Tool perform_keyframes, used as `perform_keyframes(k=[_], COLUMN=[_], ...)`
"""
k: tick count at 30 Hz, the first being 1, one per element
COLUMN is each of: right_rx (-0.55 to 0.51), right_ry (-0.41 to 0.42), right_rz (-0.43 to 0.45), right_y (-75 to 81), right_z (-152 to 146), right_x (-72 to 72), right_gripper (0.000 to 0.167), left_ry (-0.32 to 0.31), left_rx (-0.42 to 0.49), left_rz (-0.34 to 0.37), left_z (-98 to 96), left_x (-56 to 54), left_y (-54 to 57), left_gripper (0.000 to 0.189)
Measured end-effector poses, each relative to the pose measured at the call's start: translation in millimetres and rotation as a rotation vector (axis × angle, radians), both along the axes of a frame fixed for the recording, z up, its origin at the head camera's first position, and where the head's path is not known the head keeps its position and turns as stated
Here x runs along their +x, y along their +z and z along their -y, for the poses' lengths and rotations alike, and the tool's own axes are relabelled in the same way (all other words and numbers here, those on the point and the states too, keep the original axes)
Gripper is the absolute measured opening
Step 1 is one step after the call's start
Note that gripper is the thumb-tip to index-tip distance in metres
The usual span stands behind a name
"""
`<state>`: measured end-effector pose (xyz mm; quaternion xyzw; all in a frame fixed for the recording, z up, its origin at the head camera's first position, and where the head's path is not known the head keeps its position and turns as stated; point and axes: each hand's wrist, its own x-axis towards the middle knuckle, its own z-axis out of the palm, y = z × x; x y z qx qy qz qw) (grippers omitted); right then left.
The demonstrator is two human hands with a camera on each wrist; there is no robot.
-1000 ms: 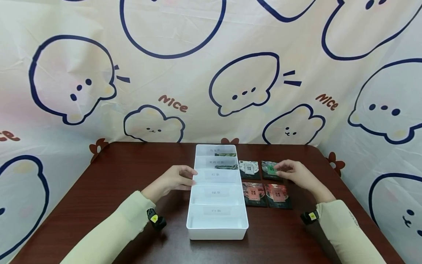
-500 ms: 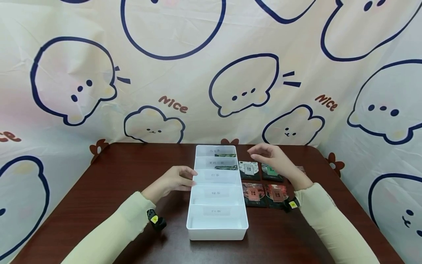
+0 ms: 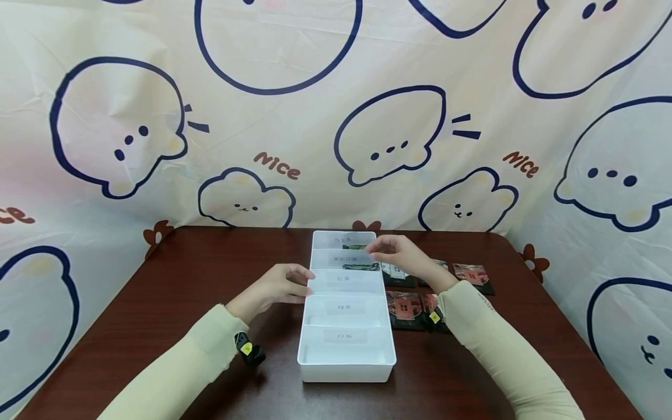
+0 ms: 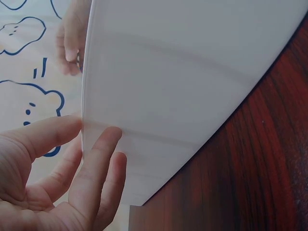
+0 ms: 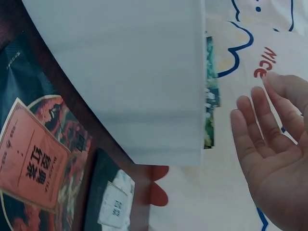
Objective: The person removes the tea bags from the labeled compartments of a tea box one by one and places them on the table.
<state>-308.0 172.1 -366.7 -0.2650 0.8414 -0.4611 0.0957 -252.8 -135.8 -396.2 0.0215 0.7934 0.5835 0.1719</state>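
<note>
A long white divided box (image 3: 346,373) stands on the table, a paper label in each compartment. My left hand (image 3: 275,286) rests at its left side; in the left wrist view, relaxed fingers (image 4: 103,159) lie along the outer wall, with a fingertip at the rim. My right hand (image 3: 401,256) hovers over the right rim near the back compartments, fingers loosely bent and holding nothing in the right wrist view. Green tea sachets (image 3: 361,267) stick up in the two back compartments. Right of the box lie red tea sachets (image 3: 404,306) and a white-labelled sachet (image 3: 397,273).
Another red sachet (image 3: 472,275) lies farther right. A green-labelled sachet (image 3: 440,265) is mostly hidden under the right forearm. The brown table (image 3: 210,256) ends at a patterned cloth (image 3: 315,116) hung behind it and along both sides.
My right hand has moved left from the green-labelled sachet to the box's back right rim, uncovering the far-right red sachet. My left hand has stayed at the box.
</note>
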Motion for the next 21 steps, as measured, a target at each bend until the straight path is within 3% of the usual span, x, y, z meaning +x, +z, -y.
perform_keyframes(k=[9,21], right_rx=[0.083,0.27], right_ry=[0.046,0.039], right_rz=[0.047,0.005], right_y=[-7.1,-5.5], right_z=[11,16], right_x=[-6.5,-8.8], right_gripper=[0.026,0.021], left_ry=[-0.002,0.0], left_rx=[0.007,0.019], left_rz=[0.007,0.011], left_z=[-0.3,-0.1], left_x=[-1.7,-2.4], left_y=[0.6,-0.2], left_gripper=[0.035,0.033])
